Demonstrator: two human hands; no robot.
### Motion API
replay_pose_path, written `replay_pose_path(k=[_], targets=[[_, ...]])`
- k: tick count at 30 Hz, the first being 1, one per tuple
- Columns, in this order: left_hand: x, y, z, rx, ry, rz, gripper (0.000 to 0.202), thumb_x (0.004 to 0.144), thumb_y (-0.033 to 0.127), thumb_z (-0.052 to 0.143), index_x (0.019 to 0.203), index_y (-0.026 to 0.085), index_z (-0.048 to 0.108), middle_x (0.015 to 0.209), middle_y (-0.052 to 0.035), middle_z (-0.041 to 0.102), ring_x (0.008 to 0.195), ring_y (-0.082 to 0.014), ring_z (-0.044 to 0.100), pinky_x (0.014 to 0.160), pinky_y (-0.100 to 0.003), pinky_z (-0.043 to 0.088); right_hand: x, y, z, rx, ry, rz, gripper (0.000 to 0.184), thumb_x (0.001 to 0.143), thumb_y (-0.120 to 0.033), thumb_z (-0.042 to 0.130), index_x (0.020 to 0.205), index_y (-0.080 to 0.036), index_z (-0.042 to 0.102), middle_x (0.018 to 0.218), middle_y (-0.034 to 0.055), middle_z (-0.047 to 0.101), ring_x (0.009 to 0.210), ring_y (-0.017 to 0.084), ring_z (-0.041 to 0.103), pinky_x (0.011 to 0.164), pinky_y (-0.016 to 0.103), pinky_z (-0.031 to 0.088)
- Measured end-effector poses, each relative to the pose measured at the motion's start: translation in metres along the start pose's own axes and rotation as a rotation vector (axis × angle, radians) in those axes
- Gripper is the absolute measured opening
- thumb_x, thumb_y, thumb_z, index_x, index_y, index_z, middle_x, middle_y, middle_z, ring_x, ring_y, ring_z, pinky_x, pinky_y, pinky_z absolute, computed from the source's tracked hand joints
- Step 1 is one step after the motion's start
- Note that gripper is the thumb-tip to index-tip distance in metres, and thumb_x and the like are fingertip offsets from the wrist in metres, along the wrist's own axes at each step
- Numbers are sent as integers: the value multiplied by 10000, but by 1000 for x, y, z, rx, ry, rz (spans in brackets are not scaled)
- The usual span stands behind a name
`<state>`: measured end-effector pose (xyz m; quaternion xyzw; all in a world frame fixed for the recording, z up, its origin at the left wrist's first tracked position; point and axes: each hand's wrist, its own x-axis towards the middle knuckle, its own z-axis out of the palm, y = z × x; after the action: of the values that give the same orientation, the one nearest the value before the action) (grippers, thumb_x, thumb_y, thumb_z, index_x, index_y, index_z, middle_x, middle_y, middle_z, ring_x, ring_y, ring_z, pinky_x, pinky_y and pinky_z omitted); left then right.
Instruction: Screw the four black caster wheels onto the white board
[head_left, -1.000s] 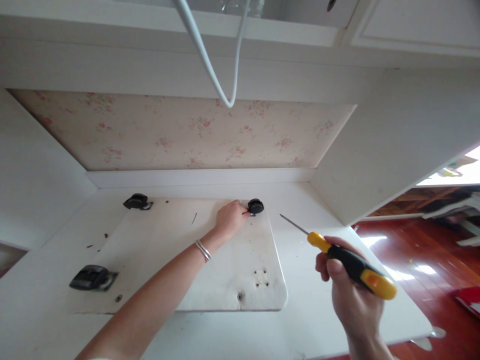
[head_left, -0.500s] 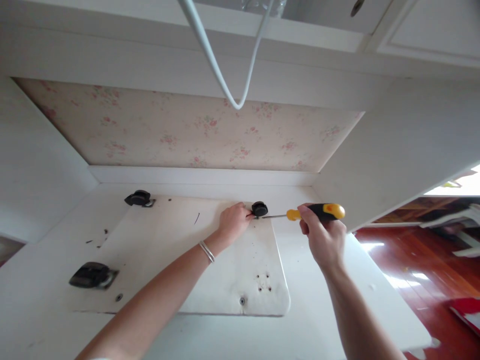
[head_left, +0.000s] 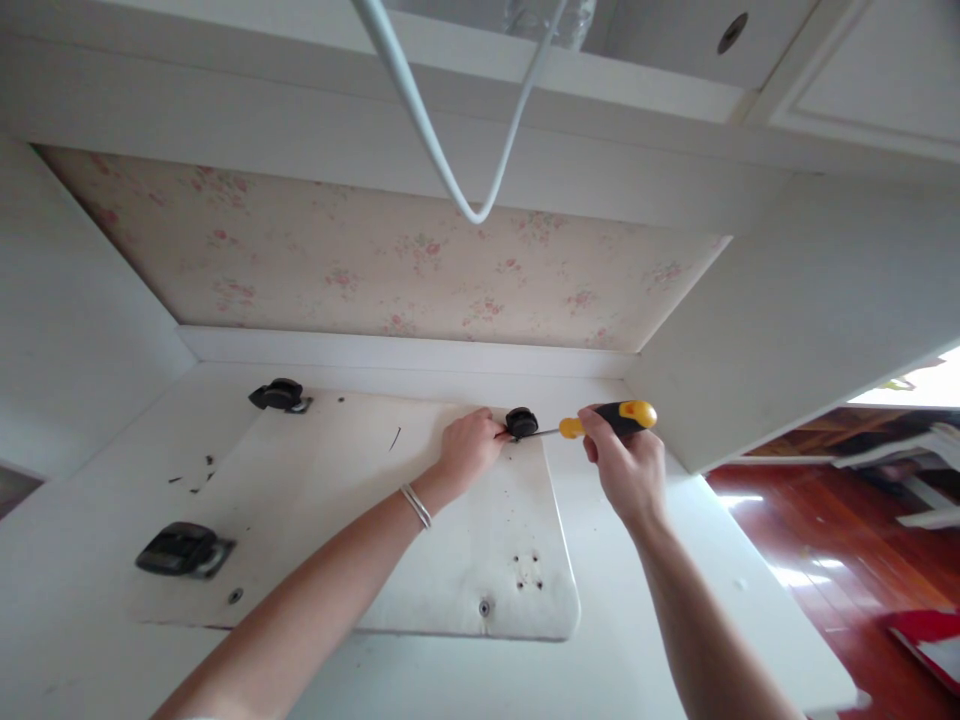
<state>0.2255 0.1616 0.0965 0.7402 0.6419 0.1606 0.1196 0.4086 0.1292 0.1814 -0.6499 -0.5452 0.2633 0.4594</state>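
A white board (head_left: 420, 570) lies on a white surface, with black caster wheels fixed on it. My right hand (head_left: 626, 465) grips a yellow-and-black screwdriver (head_left: 626, 416) held nearly level, its shaft reaching left under the caster (head_left: 520, 421) at the board's far right corner. Just left of that caster, my left hand (head_left: 471, 445) is closed, fingertips at its base; a thin dark bit shows there, too small to name. Two more casters, one at the far left (head_left: 280, 394) and one at the near left (head_left: 180, 549), stand on the board.
Small dark bits (head_left: 202, 475) are scattered at the left. Screw holes (head_left: 528, 571) mark the board's near right corner. A white cable (head_left: 480, 212) hangs in front. White panels (head_left: 795, 300) enclose the sides, and a red wooden floor (head_left: 810, 540) is at right.
My right hand has moved left with the screwdriver, bringing the shaft further in under the caster. My left hand stays beside that caster. The view has shifted slightly.
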Motion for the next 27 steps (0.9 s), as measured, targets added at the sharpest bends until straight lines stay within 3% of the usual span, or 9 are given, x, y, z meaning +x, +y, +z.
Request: replay_pose_path(k=[9,15,21,24,27], targets=[[2,-3,1,-10,5,25,281,940,431,533,943,328,795,973,-32,728,880,-210,687,686,-279,472,4,0,1,-123,-69,-38,431,774,-618,590,738,-205,705,516,-17,526,575,183,519,589,311,377],[5,-6,-2,-27,-26,48,258,920,353,542,943,351,798,1002,-22,741,906,-218,690,712,-285,491,19,-10,5,-276,-111,-64,513,787,-650,556,500,-228,502,482,12,502,539,179,487,557,327,348],[7,-8,-7,-46,-63,57,297,889,284,546,1040,394,777,1038,-8,757,924,-217,696,740,-289,508,24,-24,11,-345,-172,-124,473,800,-608,538,505,-249,447,496,21,515,542,195,500,559,333,351],[8,-9,-8,-53,-83,50,310,876,263,550,1041,394,778,1050,-7,762,934,-217,698,760,-290,514,28,-26,12,-387,-208,-141,481,813,-626,515,522,-246,462,515,33,531,549,200,501,561,331,348],[9,-9,-9,-56,-94,48,318,872,254,542,1029,394,781,1056,-5,764,938,-222,699,773,-298,518,31,-27,12,-439,-233,-188,468,825,-658,495,683,-224,600,592,44,584,601,221,540,587,332,363]])
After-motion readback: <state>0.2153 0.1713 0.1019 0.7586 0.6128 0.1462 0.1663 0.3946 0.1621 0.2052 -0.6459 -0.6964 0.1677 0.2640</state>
